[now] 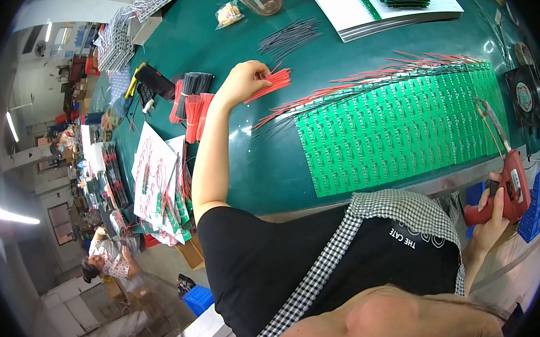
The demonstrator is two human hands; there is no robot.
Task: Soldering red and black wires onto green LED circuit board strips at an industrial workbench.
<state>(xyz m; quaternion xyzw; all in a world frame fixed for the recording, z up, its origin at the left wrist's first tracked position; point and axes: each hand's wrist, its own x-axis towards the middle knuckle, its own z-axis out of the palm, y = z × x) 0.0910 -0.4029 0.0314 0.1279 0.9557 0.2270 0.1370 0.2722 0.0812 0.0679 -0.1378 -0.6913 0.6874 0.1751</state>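
My left hand (pixel 249 81) reaches over the green table, its fingers pinched at a small pile of loose red wires (pixel 276 85). My right hand (pixel 493 224) is wrapped round the handle of a red soldering gun (pixel 515 186), whose thin metal tip points up toward the boards. Between the hands lies a wide sheet of green circuit boards (pixel 383 129), set side by side along the table's near edge. Red and black wires (pixel 349 82) run in a row along the boards' far edge. Loose black wires (pixel 291 36) lie beyond my left hand.
Bundled red wires (pixel 192 119) and black wires (pixel 195 83) stand left of my forearm. A white board (pixel 384 24) carries more green boards at the back. A clear jar (pixel 265 1) and small packet (pixel 229 14) lie nearby. A black fan (pixel 522 96) stands right. Another person (pixel 113 263) sits far left.
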